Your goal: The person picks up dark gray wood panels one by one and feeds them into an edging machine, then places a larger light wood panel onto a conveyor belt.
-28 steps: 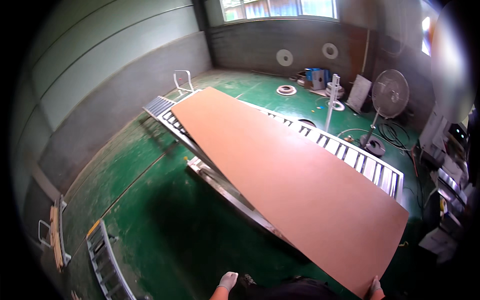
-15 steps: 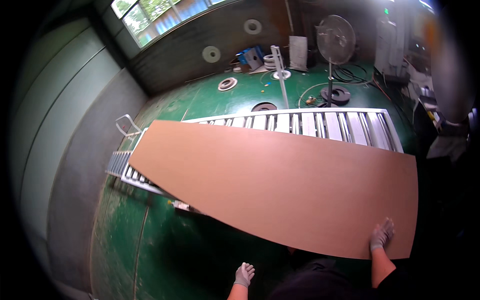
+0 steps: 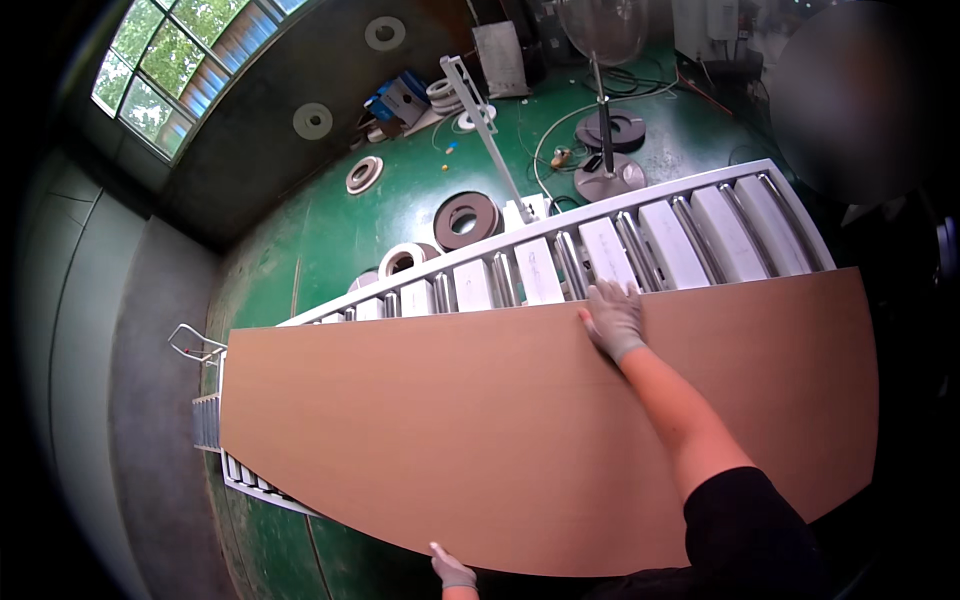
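Note:
A large brown flat board (image 3: 450, 430) lies across a white-framed roller conveyor (image 3: 545, 272), covering most of its rollers. My right hand (image 3: 614, 318), in a pale glove, reaches over the board to its far edge. Its fingers are stretched out, with the tips just past that edge above the rollers, and the thumb is apart. At the board's near edge is my left hand (image 3: 453, 572), also gloved. Its thumb rests at the edge, and the other fingers are closed and partly hidden against the board.
Beyond the conveyor stand a pedestal fan (image 3: 606, 120) and a pale upright post (image 3: 485, 135). Several rings and coils, among them a brown roll (image 3: 467, 221), lie on the green floor (image 3: 330, 235). A grey wall (image 3: 160, 380) rises at the left, near a bent metal handle (image 3: 197, 345).
My right hand has moved from the board's near right corner to its far edge. My left hand has come to the near edge. The view has shifted, and the board sits differently over the rollers.

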A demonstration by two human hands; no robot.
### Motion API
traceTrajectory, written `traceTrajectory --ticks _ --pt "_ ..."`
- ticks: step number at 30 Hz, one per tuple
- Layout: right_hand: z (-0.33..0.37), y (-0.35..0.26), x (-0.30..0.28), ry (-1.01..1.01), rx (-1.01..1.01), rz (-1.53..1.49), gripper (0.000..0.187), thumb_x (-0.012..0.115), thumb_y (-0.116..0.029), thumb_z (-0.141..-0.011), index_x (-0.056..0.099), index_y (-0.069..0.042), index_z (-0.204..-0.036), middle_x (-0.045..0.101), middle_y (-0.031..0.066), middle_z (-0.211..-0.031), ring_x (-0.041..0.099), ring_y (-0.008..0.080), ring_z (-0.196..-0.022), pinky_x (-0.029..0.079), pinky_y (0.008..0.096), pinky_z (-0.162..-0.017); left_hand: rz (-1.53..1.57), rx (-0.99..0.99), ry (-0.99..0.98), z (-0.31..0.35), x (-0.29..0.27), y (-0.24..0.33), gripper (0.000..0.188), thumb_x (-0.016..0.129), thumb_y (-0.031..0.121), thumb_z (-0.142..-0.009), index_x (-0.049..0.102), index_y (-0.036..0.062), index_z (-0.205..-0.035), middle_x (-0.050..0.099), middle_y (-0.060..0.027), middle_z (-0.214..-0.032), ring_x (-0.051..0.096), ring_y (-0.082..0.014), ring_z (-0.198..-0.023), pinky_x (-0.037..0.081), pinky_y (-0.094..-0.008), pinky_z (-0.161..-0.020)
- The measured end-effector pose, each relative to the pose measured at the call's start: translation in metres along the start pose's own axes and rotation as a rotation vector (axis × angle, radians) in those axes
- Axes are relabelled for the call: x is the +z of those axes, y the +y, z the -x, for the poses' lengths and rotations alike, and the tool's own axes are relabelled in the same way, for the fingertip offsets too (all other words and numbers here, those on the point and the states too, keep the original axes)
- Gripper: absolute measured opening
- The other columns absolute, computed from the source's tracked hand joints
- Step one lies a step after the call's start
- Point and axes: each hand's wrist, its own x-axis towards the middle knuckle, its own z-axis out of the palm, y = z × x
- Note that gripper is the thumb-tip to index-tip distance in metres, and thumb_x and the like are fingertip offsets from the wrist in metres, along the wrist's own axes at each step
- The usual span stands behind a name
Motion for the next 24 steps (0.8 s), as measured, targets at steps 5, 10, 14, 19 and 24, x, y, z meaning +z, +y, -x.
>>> traceTrajectory --ticks 5,10,14,19,24 --pt "-0.029 -0.049 -0.004 -0.260 0.116 -0.010 0.033 0.062 -0.039 -0.093 0.072 -0.010 -0.104 0.069 0.0125 -0.112 0.063 0.0318 -0.113 0.048 0.0450 -0.100 0.542 -0.138 -0.116 -0.032 -0.002 0.038 0.066 0.024 0.057 -0.107 0.043 0.0111 -0.151 0.044 -0.0105 -0.154 0.047 -0.0373 -0.136 0.040 -0.0567 -0.111" --pt "-0.046 -0.052 -0.026 -0.461 0.148 0.075 0.033 0.061 -0.037 -0.093 0.073 -0.009 -0.107 0.071 0.0155 -0.115 0.069 0.0331 -0.107 0.053 0.0451 -0.095 0.559 -0.090 -0.149 -0.036 -0.013 0.027 0.069 0.023 0.058 -0.106 0.038 0.0102 -0.154 0.040 -0.0103 -0.158 0.042 -0.0362 -0.141 0.035 -0.0531 -0.116" --pt "-0.015 -0.032 -0.019 -0.308 0.155 0.062 0.031 0.064 -0.038 -0.091 0.072 -0.010 -0.101 0.072 0.0152 -0.107 0.066 0.0346 -0.106 0.051 0.0459 -0.093 0.372 -0.010 -0.155 -0.036 -0.026 0.011 0.072 0.021 0.059 -0.106 0.033 0.0092 -0.157 0.036 -0.0102 -0.162 0.037 -0.0353 -0.145 0.032 -0.0495 -0.119" --pt "0.001 -0.053 -0.023 -0.329 0.207 0.109 0.035 0.064 -0.044 -0.094 0.071 -0.011 -0.102 0.069 0.0136 -0.113 0.063 0.0345 -0.111 0.049 0.0464 -0.095 0.408 -0.025 0.057 -0.077 -0.047 0.039 0.067 0.026 0.057 -0.106 0.048 0.0029 -0.139 0.049 -0.0156 -0.143 0.048 -0.0383 -0.130 0.042 -0.0496 -0.107" --pt "-0.004 -0.057 -0.027 -0.398 0.235 0.163 0.045 0.054 -0.051 -0.097 0.071 -0.010 -0.103 0.069 0.0164 -0.113 0.063 0.0378 -0.111 0.048 0.0489 -0.096 -0.099 -0.129 0.801 -0.108 -0.040 0.077 0.072 0.029 0.057 -0.105 0.062 -0.0047 -0.118 0.064 -0.0227 -0.119 0.062 -0.0422 -0.110 0.052 -0.0491 -0.093"
